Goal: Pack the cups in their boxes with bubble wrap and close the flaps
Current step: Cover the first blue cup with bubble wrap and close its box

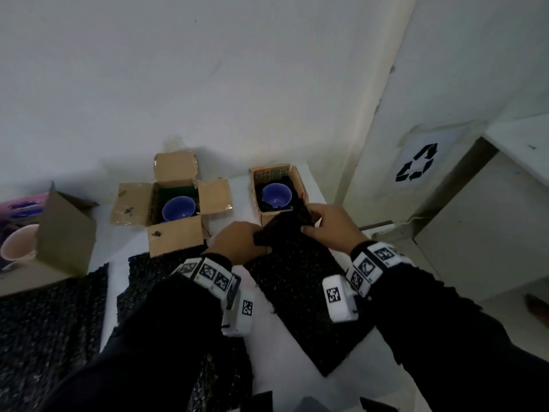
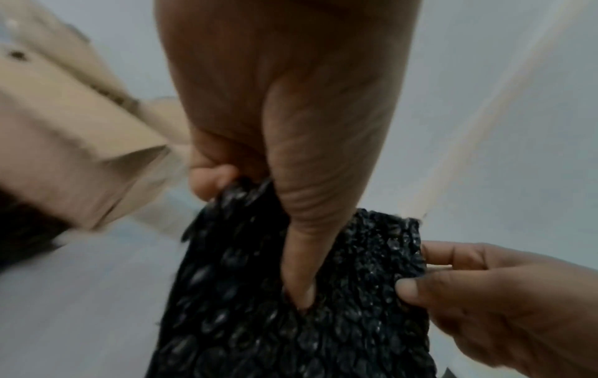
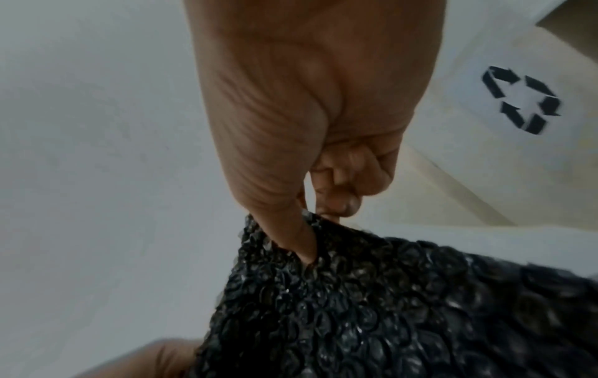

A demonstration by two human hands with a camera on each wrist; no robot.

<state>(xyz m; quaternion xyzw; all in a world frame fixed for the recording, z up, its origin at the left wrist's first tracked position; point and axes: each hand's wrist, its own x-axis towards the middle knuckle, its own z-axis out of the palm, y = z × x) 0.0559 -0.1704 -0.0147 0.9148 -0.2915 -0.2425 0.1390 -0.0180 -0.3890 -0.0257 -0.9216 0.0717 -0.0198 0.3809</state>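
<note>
Only the head view shows cups (image 1: 276,194) boxed; wrists, blurrily, pinched bubble wrap (image 2: 323,319).

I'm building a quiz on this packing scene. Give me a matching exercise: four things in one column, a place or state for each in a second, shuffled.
Things:
1. black bubble wrap sheet
2. pink cup
3. recycling sign
4. middle box

Places or states:
A. on the right wall
B. flaps open, blue cup inside
C. pinched by left hand and right hand
D. far left

Pairs: 1-C, 2-D, 3-A, 4-B
</note>
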